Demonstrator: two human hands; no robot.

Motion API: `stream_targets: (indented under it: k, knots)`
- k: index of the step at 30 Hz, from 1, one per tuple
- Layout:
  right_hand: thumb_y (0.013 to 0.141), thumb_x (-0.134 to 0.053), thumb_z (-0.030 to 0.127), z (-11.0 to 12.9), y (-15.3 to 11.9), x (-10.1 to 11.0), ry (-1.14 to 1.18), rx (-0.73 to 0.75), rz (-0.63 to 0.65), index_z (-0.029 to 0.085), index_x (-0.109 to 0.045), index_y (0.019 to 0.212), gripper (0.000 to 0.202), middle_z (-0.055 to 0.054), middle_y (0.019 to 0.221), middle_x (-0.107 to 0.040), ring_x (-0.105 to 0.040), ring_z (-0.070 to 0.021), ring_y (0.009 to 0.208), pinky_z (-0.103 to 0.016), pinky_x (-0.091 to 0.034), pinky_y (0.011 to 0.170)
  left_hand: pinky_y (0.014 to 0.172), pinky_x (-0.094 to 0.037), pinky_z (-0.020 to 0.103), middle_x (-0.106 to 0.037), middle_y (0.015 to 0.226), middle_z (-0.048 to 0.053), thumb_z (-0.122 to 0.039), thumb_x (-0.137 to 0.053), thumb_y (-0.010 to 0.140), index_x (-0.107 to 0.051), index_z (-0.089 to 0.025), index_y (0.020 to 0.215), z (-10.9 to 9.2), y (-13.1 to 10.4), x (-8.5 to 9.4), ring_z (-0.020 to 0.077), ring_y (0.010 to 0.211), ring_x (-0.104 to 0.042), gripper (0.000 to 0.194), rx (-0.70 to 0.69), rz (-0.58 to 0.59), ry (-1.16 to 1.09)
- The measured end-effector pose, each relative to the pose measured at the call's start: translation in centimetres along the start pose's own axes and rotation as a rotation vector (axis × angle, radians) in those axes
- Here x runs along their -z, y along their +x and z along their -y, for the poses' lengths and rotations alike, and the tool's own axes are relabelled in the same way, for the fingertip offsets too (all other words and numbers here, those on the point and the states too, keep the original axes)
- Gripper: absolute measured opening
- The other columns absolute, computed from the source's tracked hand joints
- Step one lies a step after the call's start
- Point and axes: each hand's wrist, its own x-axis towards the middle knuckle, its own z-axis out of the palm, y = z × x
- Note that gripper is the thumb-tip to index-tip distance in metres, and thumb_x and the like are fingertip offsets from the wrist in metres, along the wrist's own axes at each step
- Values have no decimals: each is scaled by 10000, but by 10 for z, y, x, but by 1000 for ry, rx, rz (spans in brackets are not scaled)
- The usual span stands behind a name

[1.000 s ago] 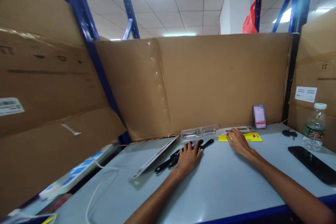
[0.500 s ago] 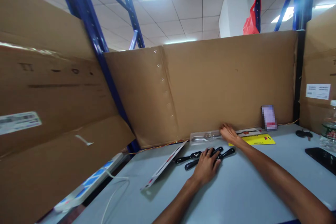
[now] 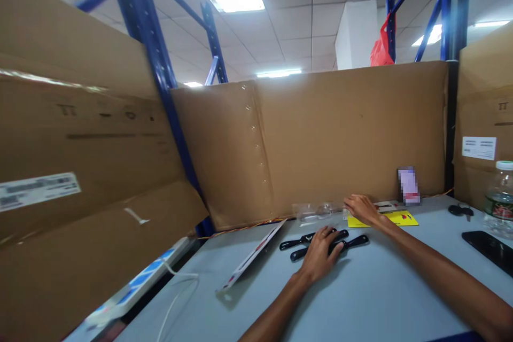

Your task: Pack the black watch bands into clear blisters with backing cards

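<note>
My left hand (image 3: 320,254) lies spread over several black-handled tools (image 3: 355,242) on the grey table, its fingers apart and resting on them. Farther back, my right hand (image 3: 360,208) has its fingertips pinched at the right end of a clear plastic package (image 3: 318,212) near the cardboard wall. A yellow card (image 3: 403,218) lies beneath and right of my right hand, with a white printed card (image 3: 390,206) behind it. Left of the tools, a long white card (image 3: 252,259) is tilted up off the table.
A phone (image 3: 409,186) leans on the cardboard wall (image 3: 340,133). Keys (image 3: 460,210), a black phone-like object (image 3: 487,250) and a water bottle (image 3: 500,200) are at right. A power strip (image 3: 140,278) with a white cable runs along the left edge.
The camera view has shifted slightly. My right hand stays at the clear package, which now looks emptier and more see-through. My left hand remains on the black tools.
</note>
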Motion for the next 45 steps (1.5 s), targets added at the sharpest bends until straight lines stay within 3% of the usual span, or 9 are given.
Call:
stream_targets:
  k: [5,11,14,17,22,29,36,40,45]
  knots:
    - [928,-541,338,23,-14,15,961,-345,-38,184,-606,832,193,-37,751,-707,-642,-156,668,-241,-464,608,1004,-450,510,-712,1000,129,-688,-613,808,-670,-193,924,4,15,13,311,1035,-648,511,209,-404,-521]
    - [789,-733,378,76,-39,2,1530,-408,400,156,-590,733,270,-6,595,-662,-547,-95,462,-191,-417,456,962,-507,497,-660,1193,122,-726,-556,835,-487,-298,1331,-15,25,36,292,1071,-685,659,385,-313,-1396]
    - [902,-615,415,91,-43,4,1517,-337,491,149,-625,815,280,-15,629,-676,-575,-100,490,-192,-438,485,899,-549,470,-638,1192,118,-676,-482,905,-406,-352,1406,-19,33,43,264,1016,-705,602,444,-353,-1553]
    - [990,-470,433,83,-46,15,1092,-257,349,144,-681,868,378,-58,707,-708,-645,-137,617,-219,-468,578,823,-574,410,-630,1157,110,-647,-460,929,-443,-357,1405,-9,39,55,222,929,-699,557,439,-391,-1627]
    - [779,-737,269,52,-60,25,319,-73,252,200,-757,877,122,-73,896,-756,-685,-225,933,-247,-463,739,792,-570,381,-622,1203,130,-628,-542,901,-549,-332,1342,21,29,74,238,978,-670,530,394,-372,-1714]
    - [682,-775,191,44,-60,22,269,14,531,188,-751,795,115,-40,794,-728,-668,-204,813,-241,-440,652,803,-577,365,-645,1127,128,-619,-437,951,-501,-302,1417,27,13,73,216,936,-687,568,355,-339,-1618]
    - [844,-503,152,12,-61,67,671,-45,877,179,-575,764,111,54,545,-565,-534,-106,463,-209,-387,499,803,-572,373,-672,1045,107,-608,-308,988,-562,-296,1297,33,18,74,219,926,-700,507,463,-562,-1657]
    - [843,-560,252,-5,-59,89,838,-26,692,170,-592,774,112,64,515,-530,-391,-76,376,-210,-295,438,814,-570,393,-675,1045,109,-614,-301,985,-561,-295,1272,33,20,73,228,929,-701,502,500,-621,-1689]
    - [926,-526,300,43,-56,64,581,-190,64,139,-702,900,240,-61,713,-699,-630,-162,664,-244,-435,633,859,-565,441,-678,1084,118,-610,-385,969,-501,-293,1359,13,20,45,242,936,-707,516,528,-511,-1659]
